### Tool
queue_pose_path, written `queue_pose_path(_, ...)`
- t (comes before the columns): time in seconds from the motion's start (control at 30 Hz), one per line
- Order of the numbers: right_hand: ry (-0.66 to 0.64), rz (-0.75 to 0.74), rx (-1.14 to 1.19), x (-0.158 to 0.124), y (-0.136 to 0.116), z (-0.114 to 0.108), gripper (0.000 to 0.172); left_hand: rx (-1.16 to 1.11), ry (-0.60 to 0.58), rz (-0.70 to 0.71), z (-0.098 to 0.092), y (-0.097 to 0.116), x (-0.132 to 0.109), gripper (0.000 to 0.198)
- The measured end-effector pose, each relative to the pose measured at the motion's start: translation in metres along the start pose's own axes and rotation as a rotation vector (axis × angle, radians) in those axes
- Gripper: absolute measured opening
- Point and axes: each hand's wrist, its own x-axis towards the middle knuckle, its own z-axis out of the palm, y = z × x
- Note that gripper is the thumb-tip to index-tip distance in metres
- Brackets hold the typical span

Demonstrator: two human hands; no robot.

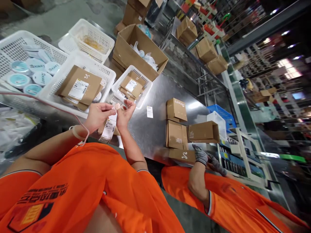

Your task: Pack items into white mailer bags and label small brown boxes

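My left hand point(98, 116) pinches the upper end of a strip of printed white labels point(109, 127), with a pink cord running by its wrist. Close beside it, my right hand point(125, 114) has its fingers bent around a small whitish piece at the top of that strip. Part of a brown cardboard piece shows behind the labels. Just beyond my hands, a small white basket point(148, 91) holds flat labelled cartons point(134, 84). To the left, a larger white basket point(109, 77) carries more flat brown cartons point(87, 85). A loose white label point(150, 112) lies on the metal table.
White baskets with round blue-lidded tubs point(19, 78) stand far left. An open carton point(139, 53) with plastic bags is behind. Brown boxes point(176, 110) stand on the metal table point(155, 136) at right, near a person's gloved hand point(201, 155).
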Motion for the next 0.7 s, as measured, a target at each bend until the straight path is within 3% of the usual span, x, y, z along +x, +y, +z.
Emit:
queue_pose_path(0.17, 0.044, -0.067, -0.087, -0.001, -0.001, -0.001, 0.038, -0.056, 0.014, -0.053, 0.002, 0.003, -0.001, 0.066)
queue_pose_path(0.37, 0.035, -0.106, -0.108, 0.010, 0.010, -0.009, 0.035, -0.238, -0.086, -0.266, -0.004, 0.001, 0.000, 0.062)
queue_pose_path(0.53, -0.012, -0.035, -0.092, 0.018, 0.018, -0.015, 0.045, -0.187, -0.270, -0.240, -0.017, -0.005, 0.011, 0.067)
queue_pose_path(0.7, -0.015, 0.032, -0.135, 0.017, 0.018, -0.013, 0.042, -0.255, -0.334, -0.223, -0.023, -0.002, 0.002, 0.066)
